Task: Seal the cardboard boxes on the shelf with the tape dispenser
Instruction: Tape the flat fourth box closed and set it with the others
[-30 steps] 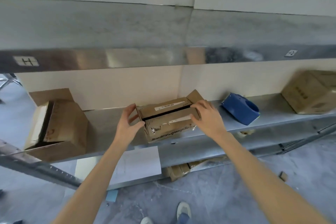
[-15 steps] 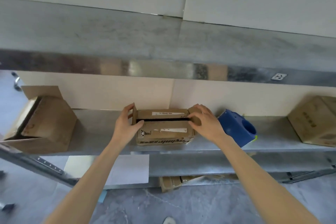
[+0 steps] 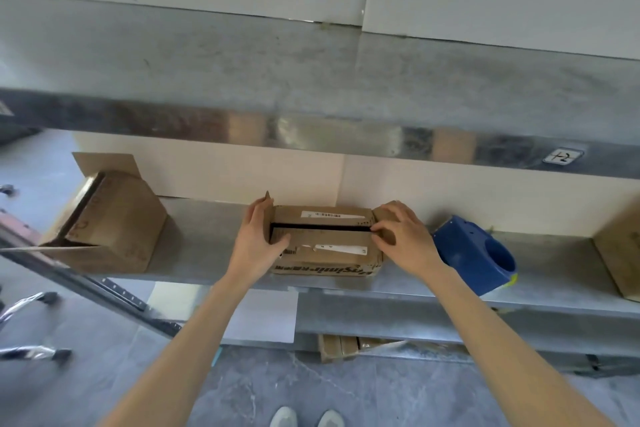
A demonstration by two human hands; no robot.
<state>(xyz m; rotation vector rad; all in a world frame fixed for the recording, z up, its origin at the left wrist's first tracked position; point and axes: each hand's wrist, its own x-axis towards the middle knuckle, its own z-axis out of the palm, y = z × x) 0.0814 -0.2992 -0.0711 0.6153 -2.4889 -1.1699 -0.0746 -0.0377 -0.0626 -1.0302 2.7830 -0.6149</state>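
Down at the bottom, a pair of shoes (image 3: 304, 418) on the grey floor (image 3: 346, 392), and both bare arms reach up to the shelf (image 3: 207, 229). The left hand (image 3: 256, 246) clasps the left end of the small box (image 3: 322, 253), fingers up against the end flap and thumb over the near top flap. The right hand (image 3: 403, 243) curls over the right end, fingertips at the end of the seam. That box sits at the shelf's front edge, and its top flaps are folded down but not meeting. A dark slit runs between them, too narrow to show what is inside.

No tape shows on that seam, so I'd call this early: flaps being closed, sealing not begun. The blue tape dispenser (image 3: 474, 256) lies on the shelf just beside the right hand, held by nobody.

Further left, an open box (image 3: 110, 222) lies tipped on its side, one flap standing up, its inside in shadow. At the far right a third box (image 3: 620, 253) is cut off by the frame; sealed or not, I can't tell. At least two boxes look left to tape.
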